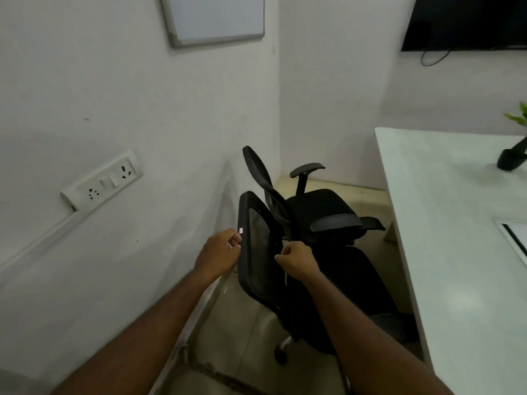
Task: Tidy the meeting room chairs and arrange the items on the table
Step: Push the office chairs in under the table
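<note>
Fingers (235, 241) of the left hand (221, 252) are curling round the left edge of the mesh backrest (258, 246) of the near chair (353, 277), and the right hand (298, 262) is clenching its right edge. This chair is standing between the wall (142, 109) and the counter (456, 238), seemingly touching the far chair (319, 206) just ahead. A hard push risks tangling the armrests or scraping the wall. A small white sticker (241, 230) is showing on the frame, its print too small to read.

White table (456, 252), black pot (510, 159) on it, floor (228, 337), near chair (258, 246), far chair (319, 206)
</note>
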Tool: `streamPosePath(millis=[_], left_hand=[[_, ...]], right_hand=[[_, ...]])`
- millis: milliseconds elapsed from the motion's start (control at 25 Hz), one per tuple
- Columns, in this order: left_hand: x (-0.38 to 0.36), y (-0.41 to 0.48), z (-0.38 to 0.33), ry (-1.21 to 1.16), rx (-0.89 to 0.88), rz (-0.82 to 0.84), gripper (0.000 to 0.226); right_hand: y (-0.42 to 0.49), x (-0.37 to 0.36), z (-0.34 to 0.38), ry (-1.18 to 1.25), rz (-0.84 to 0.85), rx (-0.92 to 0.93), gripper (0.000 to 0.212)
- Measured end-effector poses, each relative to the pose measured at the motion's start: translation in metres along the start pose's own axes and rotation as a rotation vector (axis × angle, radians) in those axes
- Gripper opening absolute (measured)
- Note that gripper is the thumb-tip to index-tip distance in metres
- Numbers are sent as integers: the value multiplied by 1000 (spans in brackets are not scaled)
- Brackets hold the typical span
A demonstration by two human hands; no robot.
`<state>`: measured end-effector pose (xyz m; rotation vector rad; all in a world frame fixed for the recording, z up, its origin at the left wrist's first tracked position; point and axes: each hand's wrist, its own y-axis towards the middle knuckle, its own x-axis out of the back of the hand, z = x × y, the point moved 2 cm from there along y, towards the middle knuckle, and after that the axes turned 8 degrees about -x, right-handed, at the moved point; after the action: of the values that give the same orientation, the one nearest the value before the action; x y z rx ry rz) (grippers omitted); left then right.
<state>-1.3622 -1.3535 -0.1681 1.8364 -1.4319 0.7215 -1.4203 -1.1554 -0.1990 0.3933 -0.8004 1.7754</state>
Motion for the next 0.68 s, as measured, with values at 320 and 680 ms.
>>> streamPosePath(millis=[320, 680], left_hand=[[-12, 128, 81, 88, 64, 401, 18], [-59, 229, 140, 485, -394, 630, 64]], right_hand=[[138, -58, 37, 98, 136, -109, 8], [192, -85, 36, 80, 331, -269, 45]])
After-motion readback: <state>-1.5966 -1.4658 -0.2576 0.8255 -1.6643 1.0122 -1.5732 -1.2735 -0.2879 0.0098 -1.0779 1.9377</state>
